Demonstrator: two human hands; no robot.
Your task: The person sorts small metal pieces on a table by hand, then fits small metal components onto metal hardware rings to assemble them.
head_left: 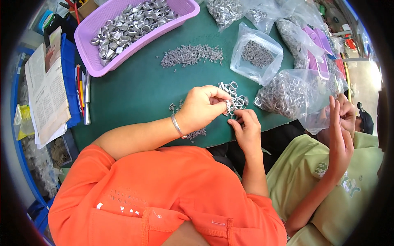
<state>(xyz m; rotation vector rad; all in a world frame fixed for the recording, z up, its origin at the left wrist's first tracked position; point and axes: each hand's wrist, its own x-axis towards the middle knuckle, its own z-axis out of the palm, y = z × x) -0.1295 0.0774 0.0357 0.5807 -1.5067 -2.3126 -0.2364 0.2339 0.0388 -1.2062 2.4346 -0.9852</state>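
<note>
My left hand (201, 107), with a silver bangle (177, 126) on its wrist, reaches over the green table. Its thumb and fingertips are pinched together beside a small heap of silver rings (240, 101); what they hold is too small to make out. Close by on the right, my right hand (248, 130) pinches what looks like a single silver ring (232, 116) at the near edge of the heap. Tiny grey metal pieces (197, 134) lie partly hidden under my left wrist. A larger spread of these pieces (192, 55) lies farther back.
A purple basket (88, 57) of chunky rings stands at the far left. An open plastic bag (266, 74) of small grey pieces and a bag of rings (283, 96) lie right. A co-worker's hands (341, 135) are at the right. Newspaper (47, 88) hangs left.
</note>
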